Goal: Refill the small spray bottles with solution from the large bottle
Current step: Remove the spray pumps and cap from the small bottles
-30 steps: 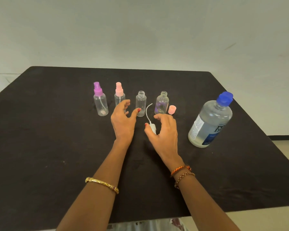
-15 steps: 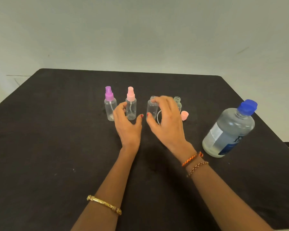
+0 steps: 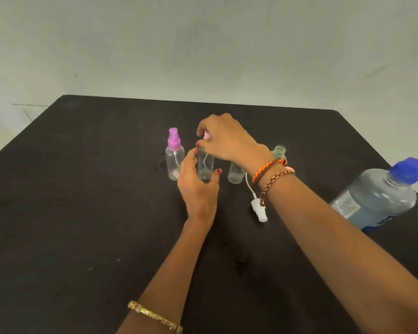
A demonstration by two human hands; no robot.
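Observation:
A row of small clear spray bottles stands mid-table. My left hand [image 3: 195,182] curls around the pink-capped bottle [image 3: 205,166] from the front, thumb and fingers at its sides. My right hand [image 3: 223,138] reaches over and pinches that bottle's pink spray head from above. To the left stands the purple-capped bottle [image 3: 174,156]. Right of my hands are two uncapped bottles [image 3: 235,173] [image 3: 279,151], partly hidden by my right wrist. A white spray head with its tube [image 3: 258,208] lies on the table. The large bottle with a blue cap [image 3: 381,198] stands at the right.
A small pink cap [image 3: 289,169] peeks out behind my right wrist. The black table [image 3: 82,213] ends in a far edge against a pale wall, and its right edge runs close behind the large bottle.
My right hand moved left from the uncapped bottle onto the pink spray head. My left hand closed in around the pink-capped bottle. The white spray head now lies uncovered on the table.

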